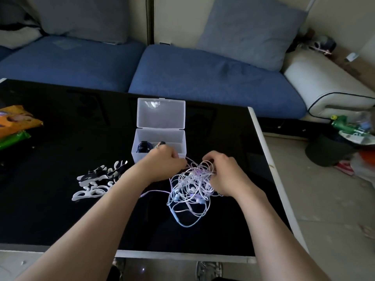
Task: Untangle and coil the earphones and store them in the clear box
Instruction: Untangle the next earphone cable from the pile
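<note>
Black glossy table (pixel 60 209) with a white rim; blue sofa (pixel 203 78) stood beyond its far edge. Earphones (pixel 188 191) lay in a tangled heap right of centre, just in front of the clear box (pixel 160 134), whose lid stood up. Left hand (pixel 162 165) pinched a cord at the heap's far side. Right hand (pixel 225 175) had its fingers curled into the cords. White flat pieces (pixel 95 183) lay left of the hands, and snack packets (pixel 16 122) sat at the left edge.

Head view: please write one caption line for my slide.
The left hand and the right hand pinch cords of tangled white earphones on a black table, before an open clear box.
</note>
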A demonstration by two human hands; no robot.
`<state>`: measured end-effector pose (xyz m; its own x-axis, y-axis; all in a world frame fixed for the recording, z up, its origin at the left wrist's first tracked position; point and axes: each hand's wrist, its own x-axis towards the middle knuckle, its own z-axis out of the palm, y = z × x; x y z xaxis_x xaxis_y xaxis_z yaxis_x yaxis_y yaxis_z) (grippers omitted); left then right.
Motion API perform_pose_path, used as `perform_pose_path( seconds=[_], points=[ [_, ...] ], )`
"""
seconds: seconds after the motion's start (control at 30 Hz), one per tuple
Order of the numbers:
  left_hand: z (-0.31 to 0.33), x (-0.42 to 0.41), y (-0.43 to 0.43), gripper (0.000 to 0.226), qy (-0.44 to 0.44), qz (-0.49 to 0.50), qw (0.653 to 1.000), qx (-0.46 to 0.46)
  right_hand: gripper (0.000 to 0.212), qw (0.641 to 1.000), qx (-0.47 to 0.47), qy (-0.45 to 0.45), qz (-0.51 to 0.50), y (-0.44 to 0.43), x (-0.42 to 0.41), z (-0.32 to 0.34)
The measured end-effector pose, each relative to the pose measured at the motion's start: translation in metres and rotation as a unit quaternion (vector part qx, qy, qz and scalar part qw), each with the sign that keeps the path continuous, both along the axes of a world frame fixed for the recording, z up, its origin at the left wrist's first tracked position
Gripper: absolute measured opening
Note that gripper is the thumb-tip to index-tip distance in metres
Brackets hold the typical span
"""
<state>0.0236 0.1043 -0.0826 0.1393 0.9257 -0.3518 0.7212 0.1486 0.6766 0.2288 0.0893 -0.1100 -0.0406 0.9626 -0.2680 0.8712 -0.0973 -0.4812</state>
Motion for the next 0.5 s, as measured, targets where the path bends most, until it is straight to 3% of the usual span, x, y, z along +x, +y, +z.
perform_pose_path(
  seconds=[0.1, 0.27, 0.33, 0.4, 0.5],
  points=[
    [0.007, 0.009, 0.003, 0.034, -0.158, 0.065, 0.984, -0.037, 0.070, 0.999, 0.037, 0.018, -0.019, 0.002, 0.008, 0.002],
    [0.011, 0.016, 0.015, 0.022, -0.365, 0.211, 0.907, -0.016, 0.074, 0.998, 0.065, 0.005, -0.012, 0.002, 0.016, 0.005],
    [0.012, 0.016, 0.018, 0.021, -0.406, 0.240, 0.882, -0.008, 0.076, 0.997, 0.069, -0.045, 0.006, 0.002, 0.015, 0.008],
    [0.012, 0.017, 0.018, 0.021, -0.411, 0.234, 0.881, 0.002, 0.079, 0.994, 0.071, -0.082, 0.010, 0.002, 0.016, 0.009],
    [0.013, 0.019, 0.016, 0.017, -0.403, 0.216, 0.889, 0.011, 0.083, 0.997, 0.058, -0.053, -0.023, 0.002, 0.017, 0.011]
  ],
)
